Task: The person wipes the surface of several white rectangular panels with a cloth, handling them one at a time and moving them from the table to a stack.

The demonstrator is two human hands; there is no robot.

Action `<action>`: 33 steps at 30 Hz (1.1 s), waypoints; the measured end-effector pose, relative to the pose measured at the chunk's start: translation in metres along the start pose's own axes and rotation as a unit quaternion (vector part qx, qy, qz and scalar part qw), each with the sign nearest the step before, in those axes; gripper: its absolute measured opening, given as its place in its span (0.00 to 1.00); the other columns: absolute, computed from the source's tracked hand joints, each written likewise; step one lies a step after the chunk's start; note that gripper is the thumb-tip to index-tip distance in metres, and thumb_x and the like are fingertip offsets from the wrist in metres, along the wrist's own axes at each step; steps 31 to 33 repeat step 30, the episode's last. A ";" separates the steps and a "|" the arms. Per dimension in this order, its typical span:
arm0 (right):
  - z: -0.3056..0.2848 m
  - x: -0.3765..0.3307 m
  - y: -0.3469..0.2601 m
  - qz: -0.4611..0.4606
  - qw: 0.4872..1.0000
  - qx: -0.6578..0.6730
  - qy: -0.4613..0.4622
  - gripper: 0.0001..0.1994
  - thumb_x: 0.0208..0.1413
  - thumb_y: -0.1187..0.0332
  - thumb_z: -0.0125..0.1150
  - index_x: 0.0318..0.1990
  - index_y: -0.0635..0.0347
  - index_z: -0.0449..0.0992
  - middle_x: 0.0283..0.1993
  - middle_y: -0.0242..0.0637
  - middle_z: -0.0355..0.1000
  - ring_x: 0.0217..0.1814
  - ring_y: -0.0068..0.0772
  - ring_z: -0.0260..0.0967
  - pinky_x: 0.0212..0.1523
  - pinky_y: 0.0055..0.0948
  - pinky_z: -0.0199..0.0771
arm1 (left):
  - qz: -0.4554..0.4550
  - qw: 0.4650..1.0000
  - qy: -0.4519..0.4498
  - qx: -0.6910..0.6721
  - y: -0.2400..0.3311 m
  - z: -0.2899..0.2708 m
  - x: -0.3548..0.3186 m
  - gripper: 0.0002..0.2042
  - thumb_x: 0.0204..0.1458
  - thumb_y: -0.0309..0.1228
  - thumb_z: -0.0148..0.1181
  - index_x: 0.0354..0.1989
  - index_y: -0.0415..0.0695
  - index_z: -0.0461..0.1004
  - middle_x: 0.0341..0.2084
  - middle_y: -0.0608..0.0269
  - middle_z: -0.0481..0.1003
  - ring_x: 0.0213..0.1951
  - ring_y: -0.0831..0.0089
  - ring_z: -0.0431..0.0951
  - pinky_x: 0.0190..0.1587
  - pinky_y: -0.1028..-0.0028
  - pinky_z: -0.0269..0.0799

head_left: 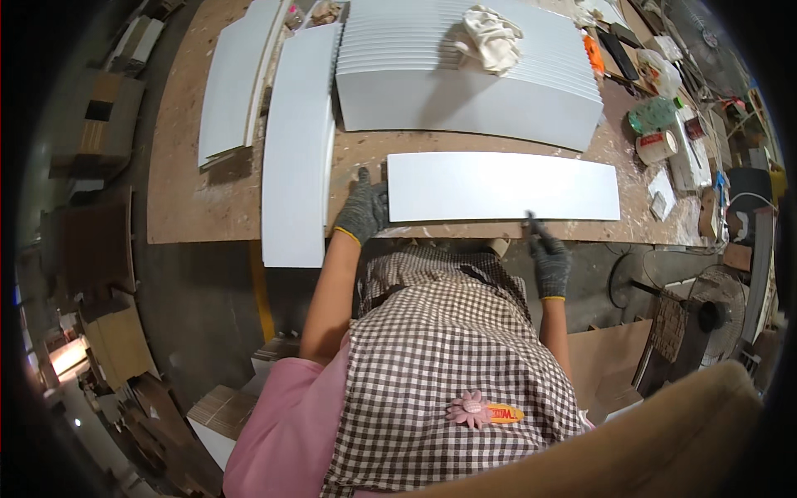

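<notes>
A plain white board [502, 187] lies flat along the front edge of the workbench. At its left end is my left hand [364, 211] in a dark grey knit glove with a yellow cuff, its fingers stretched out beside the short edge and not wrapped round it. My right hand [550, 261], gloved alike, is at the board's front long edge, fingers pointing up to it and spread apart; whether they touch it cannot be made out. Behind the board stands a stack of white panels [465, 104], stepped at the top, with a crumpled cream cloth [491, 40] on it.
Long white panels [295, 158] lie left of my left hand and overhang the bench [191, 207]; another pile [232, 83] is further left. A green bottle [653, 114], a white tub [656, 147] and tools sit at the right. A fan [714, 315] stands right of the bench.
</notes>
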State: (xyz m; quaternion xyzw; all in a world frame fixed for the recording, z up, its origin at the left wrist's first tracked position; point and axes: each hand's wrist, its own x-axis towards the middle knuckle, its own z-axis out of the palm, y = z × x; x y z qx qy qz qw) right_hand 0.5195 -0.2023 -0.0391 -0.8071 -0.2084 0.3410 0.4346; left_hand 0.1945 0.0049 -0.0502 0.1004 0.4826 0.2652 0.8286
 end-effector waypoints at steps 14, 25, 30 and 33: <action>0.054 0.007 -0.015 -0.204 0.969 -0.005 -0.139 0.14 0.60 0.74 0.55 0.52 0.61 0.76 0.39 0.32 0.78 0.39 0.20 0.71 0.43 0.24 0.72 | 0.386 0.774 -0.186 0.466 -0.025 -0.086 0.054 0.37 0.60 0.63 0.29 0.68 0.47 0.55 0.61 0.54 0.64 0.60 0.59 0.66 0.65 0.59 0.56; 0.001 0.040 0.008 -0.201 0.957 0.179 -0.110 0.18 0.52 0.77 0.57 0.53 0.59 0.76 0.42 0.38 0.76 0.37 0.28 0.72 0.41 0.29 0.74 | 0.013 0.999 0.013 0.049 0.000 -0.001 0.016 0.42 0.57 0.66 0.32 0.61 0.37 0.64 0.57 0.48 0.68 0.57 0.57 0.69 0.60 0.60 0.65; -0.022 0.036 -0.048 -0.240 0.859 -0.321 -0.318 0.15 0.58 0.60 0.59 0.53 0.43 0.77 0.52 0.44 0.73 0.51 0.35 0.72 0.54 0.37 0.71 | 0.043 0.998 -0.014 -0.036 -0.004 0.038 0.040 0.38 0.61 0.61 0.29 0.66 0.40 0.57 0.62 0.53 0.64 0.62 0.60 0.64 0.66 0.63 0.56; -0.022 0.036 -0.048 -0.240 0.859 -0.321 -0.318 0.15 0.58 0.60 0.59 0.53 0.43 0.77 0.52 0.44 0.73 0.51 0.35 0.72 0.54 0.37 0.71 | 0.043 0.998 -0.014 -0.036 -0.004 0.038 0.040 0.38 0.61 0.61 0.29 0.66 0.40 0.57 0.62 0.53 0.64 0.62 0.60 0.64 0.66 0.63 0.56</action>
